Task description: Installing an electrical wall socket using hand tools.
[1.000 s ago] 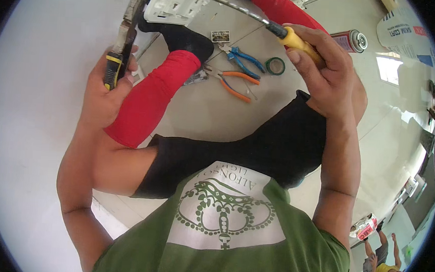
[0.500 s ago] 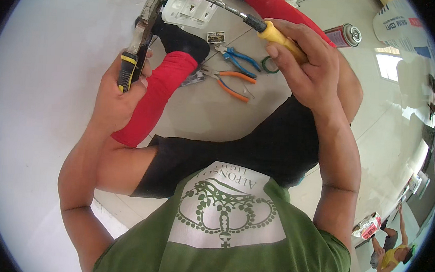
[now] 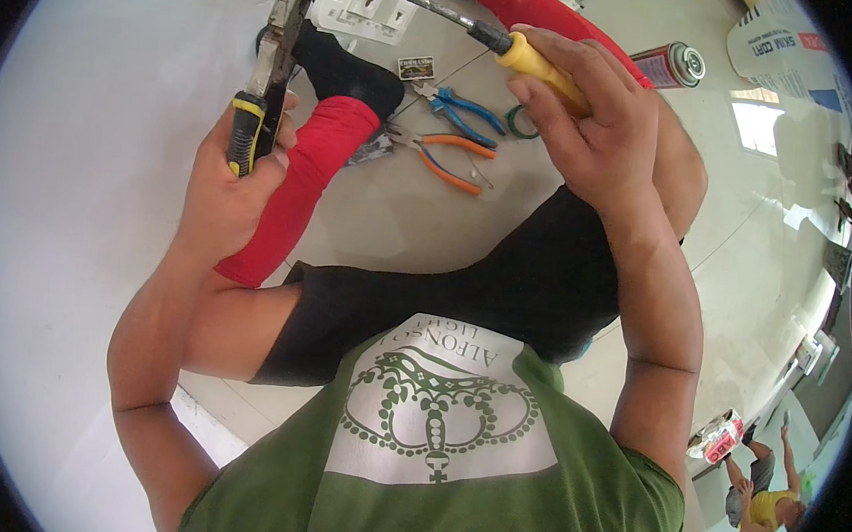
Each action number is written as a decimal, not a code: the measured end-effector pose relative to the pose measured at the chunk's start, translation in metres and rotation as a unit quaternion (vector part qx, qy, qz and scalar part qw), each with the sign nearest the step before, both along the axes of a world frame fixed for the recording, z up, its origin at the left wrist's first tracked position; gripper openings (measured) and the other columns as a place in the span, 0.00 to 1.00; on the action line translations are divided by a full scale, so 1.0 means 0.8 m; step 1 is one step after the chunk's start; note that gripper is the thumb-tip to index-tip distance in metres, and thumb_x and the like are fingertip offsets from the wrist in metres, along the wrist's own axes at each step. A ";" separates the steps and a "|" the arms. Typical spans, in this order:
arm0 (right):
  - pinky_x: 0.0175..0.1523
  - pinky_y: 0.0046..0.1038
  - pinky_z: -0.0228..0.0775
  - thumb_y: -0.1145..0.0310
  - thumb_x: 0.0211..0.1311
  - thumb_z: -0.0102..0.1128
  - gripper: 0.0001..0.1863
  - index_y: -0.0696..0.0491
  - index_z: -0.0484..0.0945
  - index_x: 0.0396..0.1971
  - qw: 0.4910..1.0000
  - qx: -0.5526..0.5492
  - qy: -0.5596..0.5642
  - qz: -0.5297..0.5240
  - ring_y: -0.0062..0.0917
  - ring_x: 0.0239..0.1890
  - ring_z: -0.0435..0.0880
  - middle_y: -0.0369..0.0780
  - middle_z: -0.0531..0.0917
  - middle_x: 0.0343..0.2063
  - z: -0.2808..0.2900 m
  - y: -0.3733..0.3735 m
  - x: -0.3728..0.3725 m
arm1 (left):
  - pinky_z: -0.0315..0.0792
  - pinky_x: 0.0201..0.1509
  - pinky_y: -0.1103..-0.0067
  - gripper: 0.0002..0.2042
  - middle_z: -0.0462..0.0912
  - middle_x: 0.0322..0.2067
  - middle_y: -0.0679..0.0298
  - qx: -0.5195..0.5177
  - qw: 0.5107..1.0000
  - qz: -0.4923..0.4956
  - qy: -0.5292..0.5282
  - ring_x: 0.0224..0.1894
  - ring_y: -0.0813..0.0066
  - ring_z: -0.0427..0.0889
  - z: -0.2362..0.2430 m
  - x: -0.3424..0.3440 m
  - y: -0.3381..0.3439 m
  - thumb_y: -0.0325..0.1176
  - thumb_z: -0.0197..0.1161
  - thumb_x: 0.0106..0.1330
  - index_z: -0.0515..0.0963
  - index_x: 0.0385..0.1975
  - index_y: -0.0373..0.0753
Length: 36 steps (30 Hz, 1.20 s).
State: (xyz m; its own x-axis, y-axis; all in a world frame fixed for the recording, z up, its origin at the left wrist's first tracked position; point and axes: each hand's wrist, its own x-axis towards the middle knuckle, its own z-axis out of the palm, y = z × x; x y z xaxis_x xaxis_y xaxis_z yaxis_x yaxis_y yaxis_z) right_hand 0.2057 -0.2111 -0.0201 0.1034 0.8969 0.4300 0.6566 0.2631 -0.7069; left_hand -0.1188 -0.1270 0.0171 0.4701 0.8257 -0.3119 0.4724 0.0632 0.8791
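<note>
My left hand [image 3: 240, 191] is closed around a long, worn metal tool [image 3: 282, 38] with a black and yellow grip; it resembles pliers, but its top is cut off by the frame. My right hand [image 3: 601, 121] grips a screwdriver [image 3: 545, 70] by its yellow handle. The shaft points left, its tip over the face of a white socket plate [image 3: 391, 15] at the upper edge. Whether the tip touches the plate, I cannot tell. The plate lies just right of the tool in my left hand.
Between my legs on the tiles lie blue-handled cutters [image 3: 469, 120], orange-handled pliers [image 3: 452, 160], a small matchbox-like box [image 3: 416, 68] and a green tape roll [image 3: 523, 123]. A can [image 3: 672, 66] and a white bucket [image 3: 786, 49] stand right. Another person [image 3: 770, 507] is at far right.
The whole view has shifted slightly, so most things sit a little further left. Both hands keep their holds, and the screwdriver tip stays over the socket plate.
</note>
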 end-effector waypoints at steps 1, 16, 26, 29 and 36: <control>0.38 0.29 0.77 0.62 0.61 0.72 0.18 0.51 0.84 0.49 0.999 0.016 -0.040 -0.022 0.31 0.34 0.86 0.39 0.85 0.34 0.002 -0.001 -0.003 | 0.70 0.50 0.82 0.21 0.77 0.37 0.68 0.000 1.000 0.000 0.000 0.40 0.82 0.75 -0.001 0.001 -0.001 0.18 0.53 0.63 0.74 0.58 0.36; 0.28 0.17 0.62 0.58 0.75 0.58 0.19 0.60 0.80 0.51 0.769 -0.313 0.528 0.175 0.14 0.22 0.71 0.33 0.76 0.24 0.018 -0.010 -0.023 | 0.73 0.58 0.67 0.23 0.82 0.45 0.51 0.195 0.945 -0.201 0.168 0.51 0.53 0.82 -0.006 0.014 -0.033 0.21 0.61 0.60 0.73 0.58 0.34; 0.29 0.19 0.65 0.65 0.71 0.57 0.13 0.56 0.73 0.49 0.833 -0.148 0.533 -0.002 0.15 0.25 0.74 0.35 0.78 0.31 -0.017 -0.013 0.004 | 0.78 0.45 0.71 0.23 0.84 0.43 0.52 -0.078 0.990 -0.059 0.101 0.39 0.68 0.83 0.002 -0.002 0.016 0.20 0.54 0.57 0.66 0.56 0.34; 0.34 0.22 0.68 0.65 0.67 0.61 0.15 0.56 0.72 0.48 0.855 -0.200 0.479 -0.001 0.17 0.30 0.77 0.37 0.80 0.34 -0.035 -0.008 0.010 | 0.78 0.43 0.73 0.22 0.84 0.43 0.50 -0.077 0.996 0.044 0.007 0.37 0.72 0.81 0.018 0.002 0.033 0.19 0.52 0.56 0.66 0.53 0.34; 0.45 0.36 0.76 0.55 0.65 0.64 0.21 0.57 0.79 0.47 0.920 -0.390 0.041 -0.010 0.37 0.39 0.86 0.48 0.84 0.38 -0.055 0.030 -0.033 | 0.78 0.56 0.70 0.22 0.81 0.53 0.47 -0.120 0.990 0.043 -0.062 0.50 0.64 0.83 0.010 -0.033 0.048 0.19 0.51 0.53 0.71 0.51 0.32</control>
State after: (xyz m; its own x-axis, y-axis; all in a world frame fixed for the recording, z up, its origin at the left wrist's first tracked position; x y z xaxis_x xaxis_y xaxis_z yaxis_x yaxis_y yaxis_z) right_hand 0.1795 -0.1871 -0.0642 0.1270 0.9267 -0.3537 0.5917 -0.3569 -0.7228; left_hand -0.1455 -0.0885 0.0253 0.4475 0.7738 -0.4482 0.3461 0.3122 0.8847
